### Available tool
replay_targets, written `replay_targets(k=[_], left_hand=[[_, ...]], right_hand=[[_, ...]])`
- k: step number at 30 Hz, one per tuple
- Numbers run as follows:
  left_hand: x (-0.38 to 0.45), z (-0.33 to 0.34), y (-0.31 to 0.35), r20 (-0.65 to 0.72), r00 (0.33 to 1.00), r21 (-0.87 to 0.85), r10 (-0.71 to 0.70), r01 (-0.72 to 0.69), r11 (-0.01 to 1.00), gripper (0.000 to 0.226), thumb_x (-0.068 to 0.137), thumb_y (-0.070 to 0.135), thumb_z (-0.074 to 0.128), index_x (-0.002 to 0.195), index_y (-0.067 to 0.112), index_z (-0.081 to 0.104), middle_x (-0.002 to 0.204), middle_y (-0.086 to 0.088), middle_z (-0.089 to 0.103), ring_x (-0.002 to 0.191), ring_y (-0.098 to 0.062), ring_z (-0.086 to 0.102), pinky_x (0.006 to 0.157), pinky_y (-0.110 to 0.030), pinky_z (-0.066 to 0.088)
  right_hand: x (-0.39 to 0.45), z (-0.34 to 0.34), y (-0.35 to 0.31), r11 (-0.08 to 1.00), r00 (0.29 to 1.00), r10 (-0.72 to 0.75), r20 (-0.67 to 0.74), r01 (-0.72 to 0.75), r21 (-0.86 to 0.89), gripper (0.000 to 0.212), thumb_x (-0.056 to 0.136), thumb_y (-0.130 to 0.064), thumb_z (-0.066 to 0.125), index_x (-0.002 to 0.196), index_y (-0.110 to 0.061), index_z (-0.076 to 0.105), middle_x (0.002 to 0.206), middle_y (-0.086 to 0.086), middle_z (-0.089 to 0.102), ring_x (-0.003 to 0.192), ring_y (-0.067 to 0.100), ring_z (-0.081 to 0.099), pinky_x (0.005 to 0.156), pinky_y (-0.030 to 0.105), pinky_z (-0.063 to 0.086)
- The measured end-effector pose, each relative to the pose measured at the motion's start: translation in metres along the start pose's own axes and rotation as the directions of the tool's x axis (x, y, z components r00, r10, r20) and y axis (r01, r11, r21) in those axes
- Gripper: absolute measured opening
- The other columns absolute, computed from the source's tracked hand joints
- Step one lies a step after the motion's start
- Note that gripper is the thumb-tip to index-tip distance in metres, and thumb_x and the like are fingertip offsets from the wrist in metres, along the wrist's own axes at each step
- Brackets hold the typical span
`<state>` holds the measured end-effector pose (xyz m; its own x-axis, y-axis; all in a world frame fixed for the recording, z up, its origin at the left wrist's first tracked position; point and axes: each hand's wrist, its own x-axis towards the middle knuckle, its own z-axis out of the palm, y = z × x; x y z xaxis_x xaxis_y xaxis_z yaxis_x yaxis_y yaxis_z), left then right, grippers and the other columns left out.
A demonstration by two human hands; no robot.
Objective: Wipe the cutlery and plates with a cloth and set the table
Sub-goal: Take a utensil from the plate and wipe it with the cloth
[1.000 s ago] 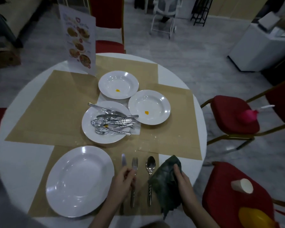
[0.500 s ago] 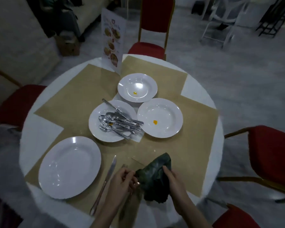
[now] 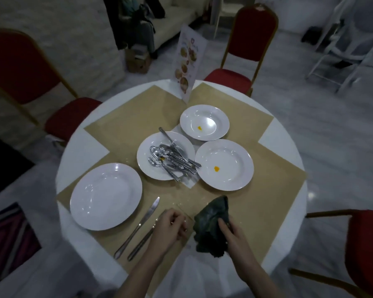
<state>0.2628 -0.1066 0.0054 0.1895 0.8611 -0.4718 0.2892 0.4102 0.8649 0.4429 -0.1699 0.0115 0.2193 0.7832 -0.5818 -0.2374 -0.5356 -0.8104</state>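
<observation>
Dark green cloth (image 3: 211, 226) bunched on the tan placemat (image 3: 256, 190), right of the clean plate (image 3: 106, 196); gripped from the right by right hand (image 3: 230, 233), fingers curled into the folds. Likely kept ready for the next item.

Left hand (image 3: 170, 227) just right of the clean plate, fingers curled over the head of a utensil (image 3: 141, 244); handle runs back toward tabletop (image 3: 78, 145) edge. Fork or spoon: cannot tell, head covered. Judged: aligning it parallel to the knife.

Knife (image 3: 138, 226) lying between clean plate and held utensil, tip pointing away. Place setting appears to be forming around this plate.

Beyond the clean plate, toward centre: plate (image 3: 146, 155) carrying a pile of unsorted cutlery (image 3: 172, 158), presumably awaiting wiping. Right of that, two soup plates (image 3: 224, 164) (image 3: 204, 122), each with a small orange spot; not yet wiped, by the look.

Farthest from the clean plate: standing menu card (image 3: 188, 63) with food pictures; text too blurred to read. Red chairs (image 3: 248, 39) around the tabletop.
</observation>
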Motion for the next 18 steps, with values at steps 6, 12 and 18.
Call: replay_targets(k=[6, 12, 18], left_hand=[[0.008, 0.02, 0.002, 0.057, 0.998, -0.043, -0.033, 0.036, 0.998, 0.017, 0.098, 0.013, 0.049, 0.089, 0.002, 0.06, 0.074, -0.006, 0.067, 0.065, -0.018, 0.061, 0.062, -0.029, 0.05], [0.018, 0.038, 0.021, -0.002, 0.998, -0.039, -0.064, 0.064, 0.997, 0.017, 0.098, 0.012, 0.05, 0.097, -0.001, 0.061, 0.077, -0.008, 0.065, 0.064, -0.016, 0.06, 0.058, -0.022, 0.049], [0.049, 0.067, 0.036, -0.212, 0.975, -0.022, -0.068, 0.064, 0.998, 0.015, 0.096, 0.014, 0.052, 0.089, 0.003, 0.061, 0.08, -0.013, 0.069, 0.069, -0.02, 0.065, 0.068, -0.038, 0.053]], right_hand=[[-0.002, -0.022, -0.017, 0.993, 0.996, -0.083, 0.025, 0.085, -0.087, 0.028, 0.096, -0.03, 0.057, 0.121, -0.019, 0.064, 0.112, 0.001, 0.072, 0.101, 0.017, 0.07, 0.082, 0.03, 0.058], [0.024, -0.041, -0.034, 0.991, 0.996, -0.069, 0.062, 0.076, -0.11, 0.023, 0.099, -0.02, 0.053, 0.12, -0.022, 0.063, 0.111, -0.001, 0.072, 0.1, 0.014, 0.069, 0.075, 0.021, 0.054], [0.077, -0.063, -0.059, 0.983, 0.965, -0.048, 0.259, 0.091, -0.157, 0.023, 0.099, -0.015, 0.052, 0.12, -0.02, 0.063, 0.111, -0.003, 0.072, 0.098, 0.008, 0.069, 0.073, 0.016, 0.054]])
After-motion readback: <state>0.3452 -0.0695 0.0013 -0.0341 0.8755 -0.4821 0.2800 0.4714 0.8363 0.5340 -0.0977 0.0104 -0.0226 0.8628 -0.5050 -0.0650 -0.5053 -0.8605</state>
